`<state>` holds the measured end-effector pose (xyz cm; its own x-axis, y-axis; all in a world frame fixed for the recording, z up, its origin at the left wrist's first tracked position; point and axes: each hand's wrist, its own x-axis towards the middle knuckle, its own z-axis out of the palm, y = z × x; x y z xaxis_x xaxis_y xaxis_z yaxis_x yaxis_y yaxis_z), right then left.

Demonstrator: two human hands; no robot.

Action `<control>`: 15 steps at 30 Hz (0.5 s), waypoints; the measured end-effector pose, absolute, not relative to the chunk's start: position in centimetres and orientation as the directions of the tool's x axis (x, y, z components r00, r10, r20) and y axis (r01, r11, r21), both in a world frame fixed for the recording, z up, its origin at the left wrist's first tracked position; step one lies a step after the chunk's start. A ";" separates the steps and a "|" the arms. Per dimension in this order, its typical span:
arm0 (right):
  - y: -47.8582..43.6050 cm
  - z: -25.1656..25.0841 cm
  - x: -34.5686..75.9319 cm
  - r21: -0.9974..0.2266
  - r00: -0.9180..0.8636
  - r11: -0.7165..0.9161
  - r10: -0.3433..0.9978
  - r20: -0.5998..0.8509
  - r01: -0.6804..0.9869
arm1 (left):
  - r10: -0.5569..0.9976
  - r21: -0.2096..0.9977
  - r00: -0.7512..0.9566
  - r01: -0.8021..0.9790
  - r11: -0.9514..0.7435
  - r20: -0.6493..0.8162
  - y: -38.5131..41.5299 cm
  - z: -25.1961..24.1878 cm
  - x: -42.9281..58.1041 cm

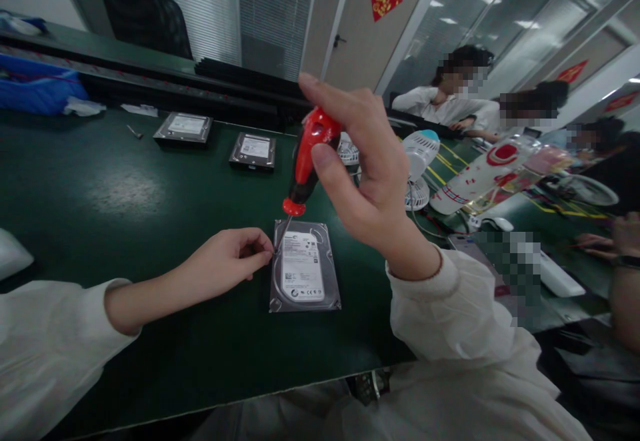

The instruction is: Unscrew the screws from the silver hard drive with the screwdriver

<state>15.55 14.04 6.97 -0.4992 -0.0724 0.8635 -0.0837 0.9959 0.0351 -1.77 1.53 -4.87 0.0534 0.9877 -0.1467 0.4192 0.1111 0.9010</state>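
Note:
A hard drive (306, 268) with a white label lies flat on the green table in front of me. My right hand (367, 168) grips the red and black handle of a screwdriver (309, 154) between thumb and fingers. Its shaft slants down to the drive's left edge, near the upper corner. There, the fingertips of my left hand (240, 254) are pinched together beside the screwdriver tip. Whatever they hold, if anything, is too small to make out.
Two more hard drives (183, 128) (253, 151) lie farther back. A blue bin (40, 84) stands at the far left. On the right are a white fan (420, 154), a red-and-white bottle (480, 174) and a phone (473, 261). Several people sit beyond.

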 end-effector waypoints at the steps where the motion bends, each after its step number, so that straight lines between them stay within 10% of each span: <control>1: 14.0 6.9 15.5 0.041 -0.478 0.997 -0.067 0.876 -0.065 | 0.987 0.900 0.053 0.420 0.113 -0.149 1.5 -4.9 -1.8; 15: 14.1 6.7 15.4 -0.031 -0.473 0.988 -0.045 0.880 -0.151 | 0.988 0.900 0.044 0.421 0.116 -0.148 1.6 -5.1 -1.9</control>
<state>15.38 14.07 6.67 -0.4726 -0.0449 0.8801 -0.1510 0.9881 -0.0306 -1.86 1.62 -5.13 0.0444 0.9880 -0.1479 0.4209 0.1158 0.8997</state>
